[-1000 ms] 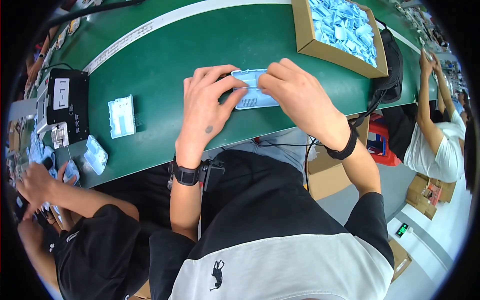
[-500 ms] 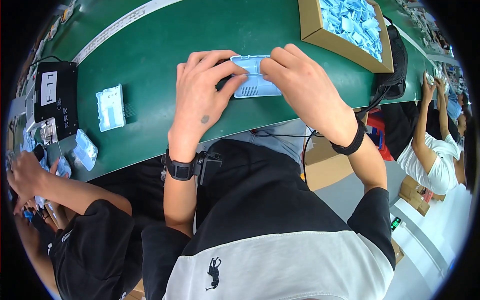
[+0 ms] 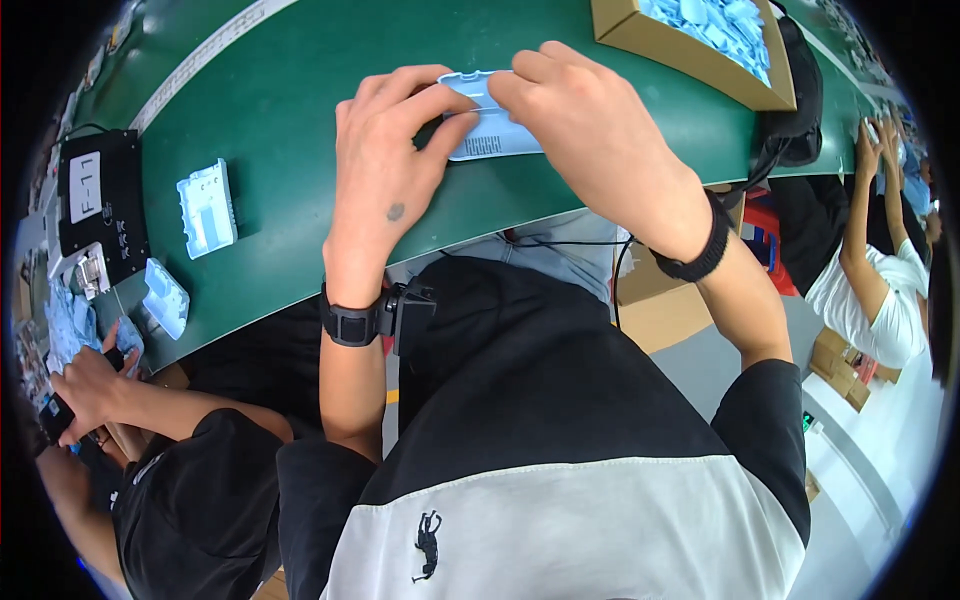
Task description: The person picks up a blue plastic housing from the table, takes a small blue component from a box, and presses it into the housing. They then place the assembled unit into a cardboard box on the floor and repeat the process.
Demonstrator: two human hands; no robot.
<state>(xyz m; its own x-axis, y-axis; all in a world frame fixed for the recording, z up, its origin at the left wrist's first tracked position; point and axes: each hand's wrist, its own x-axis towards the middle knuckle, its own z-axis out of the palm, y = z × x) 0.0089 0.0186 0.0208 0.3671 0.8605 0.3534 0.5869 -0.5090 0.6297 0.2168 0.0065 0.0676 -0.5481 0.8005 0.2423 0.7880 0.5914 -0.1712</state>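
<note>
On the green surface [image 3: 300, 110], a pale blue plastic piece [image 3: 488, 135] sits pinched between both hands: left hand [image 3: 385, 170] grips its left end, right hand [image 3: 590, 130] closes over its right half. Versus earlier, the hands sit nearer the picture's top. Cardboard box [image 3: 690, 60] of similar pieces upper right; two more pieces [image 3: 207, 208] left; neighbour's hand [image 3: 85, 385] lower left.

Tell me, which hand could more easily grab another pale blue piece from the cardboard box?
Probably the right hand: the cardboard box sits on its side, while the left hand is farther off.
</note>
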